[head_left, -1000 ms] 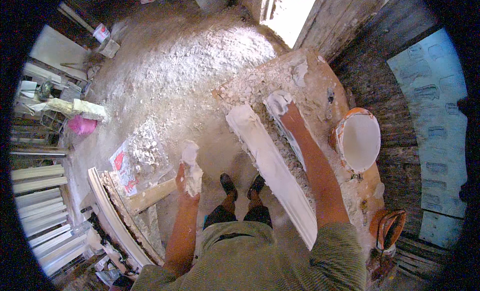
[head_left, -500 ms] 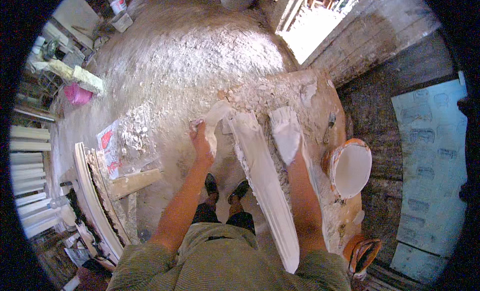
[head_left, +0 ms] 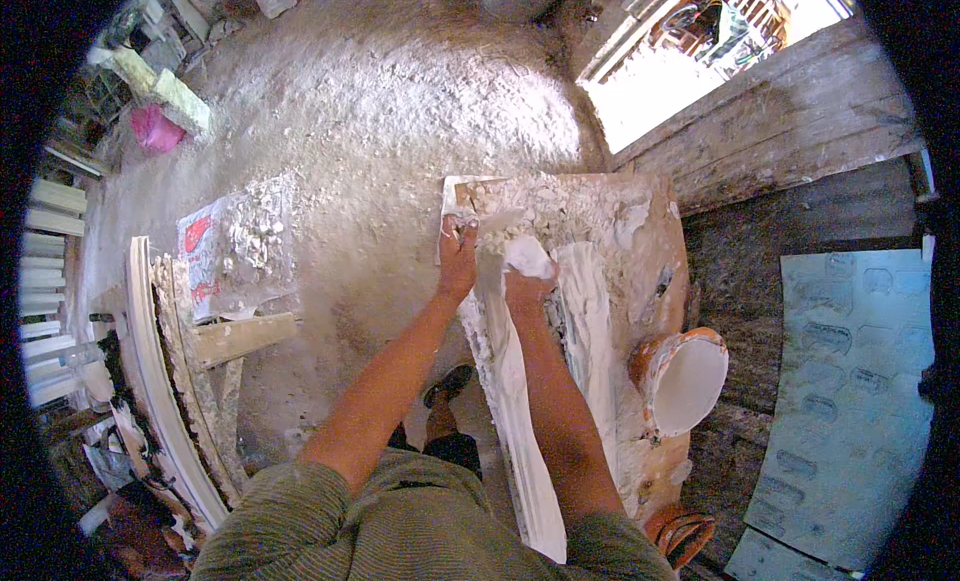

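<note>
From my feed, the work sits on a plaster-crusted table [head_left: 655,231] whose wooden top is nearly buried in white lumps and smears. A long white plaster moulding [head_left: 520,401] lies lengthwise on it, running from near the far end back toward the person's body. The left hand [head_left: 458,253] presses flat at the moulding's far left edge, fingers spread on the crumbly plaster, gripping nothing that I can make out. The right hand [head_left: 525,279] rests on top of the moulding, caked in wet white plaster; I cannot tell whether it closes on anything beneath that coat. An orange bucket [head_left: 680,381] of white plaster stands at the table's right edge. The floor [head_left: 330,111] is grey and dusted with plaster rubble. A curved white moulding [head_left: 160,381] lies at left, a pink bag [head_left: 155,129] beyond it, and rough plank walls [head_left: 780,111] flank a bright doorway [head_left: 690,71].
</note>
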The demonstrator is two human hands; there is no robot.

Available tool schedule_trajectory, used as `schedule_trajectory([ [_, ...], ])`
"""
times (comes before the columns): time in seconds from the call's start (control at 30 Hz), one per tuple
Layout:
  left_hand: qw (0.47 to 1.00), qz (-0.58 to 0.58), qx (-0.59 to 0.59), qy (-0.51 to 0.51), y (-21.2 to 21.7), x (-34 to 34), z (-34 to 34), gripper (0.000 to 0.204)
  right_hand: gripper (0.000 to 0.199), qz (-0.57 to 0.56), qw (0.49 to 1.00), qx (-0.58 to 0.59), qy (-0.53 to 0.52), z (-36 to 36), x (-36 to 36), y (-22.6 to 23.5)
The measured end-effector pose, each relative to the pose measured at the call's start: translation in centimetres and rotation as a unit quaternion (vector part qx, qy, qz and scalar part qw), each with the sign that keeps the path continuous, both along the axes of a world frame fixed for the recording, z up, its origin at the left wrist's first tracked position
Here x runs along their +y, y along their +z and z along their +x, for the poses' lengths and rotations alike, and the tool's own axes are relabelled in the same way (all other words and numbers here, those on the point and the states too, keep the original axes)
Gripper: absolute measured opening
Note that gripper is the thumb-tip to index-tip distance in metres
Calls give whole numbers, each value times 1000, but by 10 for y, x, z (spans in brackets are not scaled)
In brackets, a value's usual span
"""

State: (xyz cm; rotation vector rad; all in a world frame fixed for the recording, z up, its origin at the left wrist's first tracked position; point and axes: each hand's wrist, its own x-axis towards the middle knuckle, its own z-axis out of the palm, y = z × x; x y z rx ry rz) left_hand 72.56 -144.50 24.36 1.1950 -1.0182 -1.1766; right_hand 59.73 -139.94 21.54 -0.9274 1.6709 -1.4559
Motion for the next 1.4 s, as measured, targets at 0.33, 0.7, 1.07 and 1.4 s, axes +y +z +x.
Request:
schedule_trajectory([
  [0.33,991,72,-93,-68,-13,6,-5,57,25,-15,987,69,146,-44,-38,30],
  [0.7,992,86,-74,-50,-14,19,-9,55,18,-1,995,-30,93,-39,-33,11],
  [1.07,871,-164,-451,-104,-84,94,-7,49,23,72,992,98,43,-48,43,13],
  [1.4,990,108,-81,-43,-19,32,-13,65,24,-24,985,-97,139,-33,-21,33],
])
